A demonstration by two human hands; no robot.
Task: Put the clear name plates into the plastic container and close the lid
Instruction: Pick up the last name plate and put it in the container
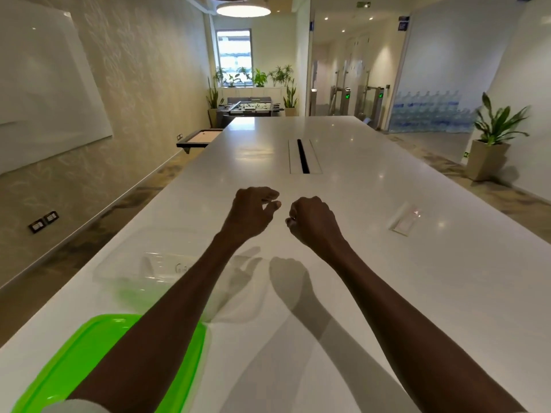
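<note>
A clear plastic container (140,269) stands open on the white table (357,293) at the left, partly behind my left forearm, with faint clear shapes inside it. Its green lid (89,353) lies flat at the table's near left corner, under my left arm. One clear name plate (405,217) lies on the table to the right of my hands. My left hand (253,213) hovers over the table's middle with its fingers loosely curled and nothing visible in them. My right hand (310,222) hovers beside it, curled into a fist, with nothing visible in it.
A cable slot (303,156) runs along the table's middle beyond my hands. A whiteboard (44,99) hangs on the left wall. A potted plant (492,144) stands on the floor at the right, and a foosball table (250,108) at the far end.
</note>
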